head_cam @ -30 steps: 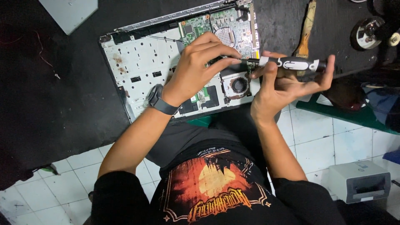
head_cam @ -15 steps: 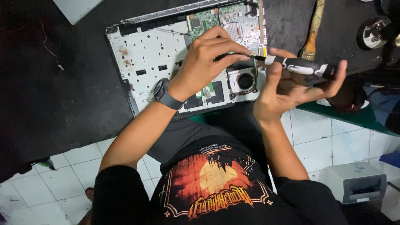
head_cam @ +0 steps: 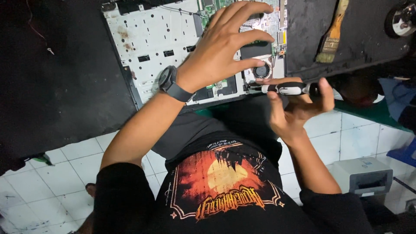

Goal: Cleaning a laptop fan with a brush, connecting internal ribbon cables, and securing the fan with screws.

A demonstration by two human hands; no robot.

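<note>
An opened laptop (head_cam: 173, 47) is laid on a dark bench, its cover already off and fan (head_cam: 261, 70) exposed. The left hand (head_cam: 225, 47) is spread open above the board. A black-and-white screwdriver (head_cam: 288, 89) is gripped by the right hand (head_cam: 294, 108) just beside the fan; a brush (head_cam: 331, 32) lies farther right.

The left hand (head_cam: 225, 47) spread over the opened laptop (head_cam: 151, 43), covering the circuit board and leaving the pale metal plate to its left bare; the right hand (head_cam: 294, 106) and its screwdriver (head_cam: 288, 89) barred the near edge beside the fan (head_cam: 261, 70); a brush (head_cam: 331, 37) lay on the dark mat (head_cam: 359, 30) to the right, well apart; the mat left of the laptop lay open.
</note>
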